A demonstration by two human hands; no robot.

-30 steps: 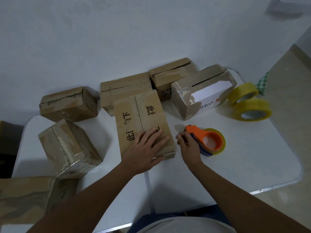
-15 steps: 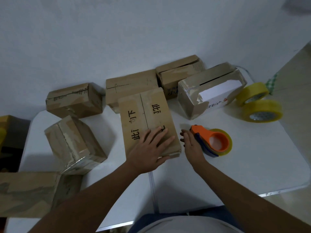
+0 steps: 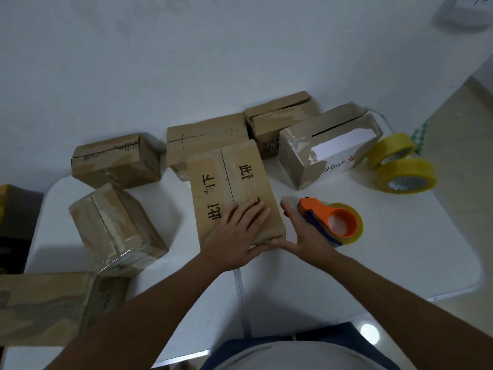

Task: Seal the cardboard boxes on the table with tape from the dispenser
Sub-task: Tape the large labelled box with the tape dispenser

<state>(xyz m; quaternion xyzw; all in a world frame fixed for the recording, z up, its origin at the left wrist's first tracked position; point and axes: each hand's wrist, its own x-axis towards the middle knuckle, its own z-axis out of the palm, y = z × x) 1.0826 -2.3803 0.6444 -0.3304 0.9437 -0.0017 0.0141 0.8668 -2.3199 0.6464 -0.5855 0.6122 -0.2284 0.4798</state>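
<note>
**Both hands on the middle box, dispenser lying free beside it**

Your left hand [image 3: 234, 236] lies flat, fingers spread, on the top near end of the cardboard box [image 3: 234, 188] in the middle of the white surface [image 3: 386, 263]. It presses down and grips nothing. The box lies flat with its centre seam running away from you and black printed characters on both flaps.

Your right hand [image 3: 304, 236] is also released — palm down, fingers spread, thumb reaching along the near right corner of the same box. Its fingers lie just beside the tape dispenser [image 3: 330, 222], touching or nearly touching its blue edge; you cannot tell which from this angle. It is not wrapped around the handle.

The dispenser rests on the surface just right of the box, orange body up, with a yellowish roll of tape loaded in it.

Around the middle box stand more boxes:
- one at the far left [image 3: 117, 158], against the wall
- one tilted at the near left [image 3: 114, 225], glossy with tape on its lower face
- a large one at the near left corner [image 3: 45, 305], partly cut off by the frame
- two at the back [image 3: 205, 137] [image 3: 280, 118], touching the middle box or close behind it
- one to the right with white showing on its side [image 3: 328, 145]

Two spare rolls of yellow tape [image 3: 400, 169] sit at the far right — one leaning on the other, well apart from your hands.
</note>
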